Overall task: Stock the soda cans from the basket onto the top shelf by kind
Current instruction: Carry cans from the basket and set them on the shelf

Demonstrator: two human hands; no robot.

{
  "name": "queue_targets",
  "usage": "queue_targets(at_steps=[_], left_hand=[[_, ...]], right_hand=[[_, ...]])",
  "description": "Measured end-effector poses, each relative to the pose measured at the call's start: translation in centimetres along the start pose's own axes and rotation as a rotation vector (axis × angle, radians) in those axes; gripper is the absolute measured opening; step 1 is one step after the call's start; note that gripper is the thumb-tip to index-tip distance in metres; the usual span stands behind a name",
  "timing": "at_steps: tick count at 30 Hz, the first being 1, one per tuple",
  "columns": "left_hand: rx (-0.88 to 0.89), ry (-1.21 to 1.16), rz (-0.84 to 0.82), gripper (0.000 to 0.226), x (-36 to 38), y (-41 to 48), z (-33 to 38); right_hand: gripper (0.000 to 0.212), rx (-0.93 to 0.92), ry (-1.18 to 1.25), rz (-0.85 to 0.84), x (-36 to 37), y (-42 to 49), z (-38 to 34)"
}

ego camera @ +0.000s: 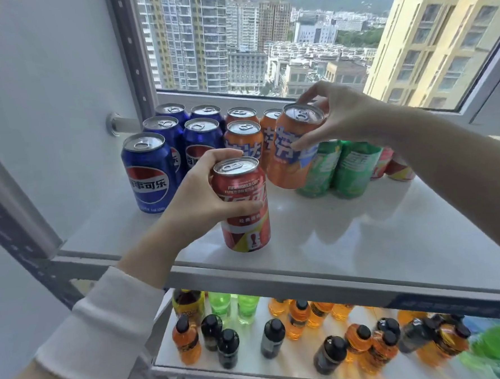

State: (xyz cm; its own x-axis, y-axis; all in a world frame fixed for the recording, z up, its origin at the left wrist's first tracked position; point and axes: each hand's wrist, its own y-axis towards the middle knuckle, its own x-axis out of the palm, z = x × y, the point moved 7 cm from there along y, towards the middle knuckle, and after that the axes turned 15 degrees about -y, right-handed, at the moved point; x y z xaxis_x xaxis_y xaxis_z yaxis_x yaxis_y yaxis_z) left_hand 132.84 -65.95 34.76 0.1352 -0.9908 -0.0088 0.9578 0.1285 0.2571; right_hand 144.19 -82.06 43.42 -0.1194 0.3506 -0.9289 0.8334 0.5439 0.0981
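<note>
Left hand point(198, 204), white sleeve point(105, 333) pushed back on the forearm: fingers and thumb wrapped round a red can point(245, 210). The can is upright, silver top, tab unopened, white script on red with a yellow corner near its base. It is at the front of the top shelf point(363, 241); cannot tell whether its base touches.

Right hand point(341, 116): thumb and fingertips pinch an orange can point(292, 154) by its upper rim. The can is tilted and lifted off the shelf, with blue lettering on orange, in front of the orange and green groups.

Top shelf, behind the hands, left to right:
- blue cans point(149, 172), five, upright
- orange cans point(244, 137), three visible
- green cans point(350, 168), partly hidden by the right arm
- red cans point(398, 167), count unclear

Lower shelf point(283, 363), seen beneath the front edge: orange bottles point(186, 339), dark bottles point(227, 347) and green bottles point(220, 305), caps up; right end blurred.

Behind the shelf: window point(263, 42) onto tower blocks.
</note>
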Motion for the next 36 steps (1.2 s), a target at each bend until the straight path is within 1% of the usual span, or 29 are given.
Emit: queue_targets(at_steps=[3, 6, 9, 18, 30, 36], left_hand=[[0.001, 0.004, 0.0, 0.078, -0.1, 0.2, 0.0], [0.006, 0.005, -0.013, 0.074, 0.0, 0.2, 0.2], [0.005, -0.002, -0.018, 0.072, -0.1, 0.3, 0.2], [0.008, 0.009, -0.044, 0.073, 0.1, 0.4, 0.3], [0.008, 0.025, -0.097, 0.072, 0.9, 0.1, 0.4], [0.035, 0.055, -0.146, 0.073, 1.2, -0.3, 0.4]], right_hand=[[0.071, -0.018, -0.107, -0.024, 0.7, 1.2, -0.1], [0.073, -0.059, -0.184, -0.066, 1.7, 2.1, -0.3], [0.074, -0.072, -0.265, -0.074, 2.0, 2.9, -0.4], [0.078, -0.101, -0.461, -0.106, 3.0, 4.2, -0.5], [0.079, -0.142, -0.493, -0.079, 3.4, 3.6, -0.4], [0.076, -0.116, -0.484, -0.06, 3.4, 3.3, -0.6]])
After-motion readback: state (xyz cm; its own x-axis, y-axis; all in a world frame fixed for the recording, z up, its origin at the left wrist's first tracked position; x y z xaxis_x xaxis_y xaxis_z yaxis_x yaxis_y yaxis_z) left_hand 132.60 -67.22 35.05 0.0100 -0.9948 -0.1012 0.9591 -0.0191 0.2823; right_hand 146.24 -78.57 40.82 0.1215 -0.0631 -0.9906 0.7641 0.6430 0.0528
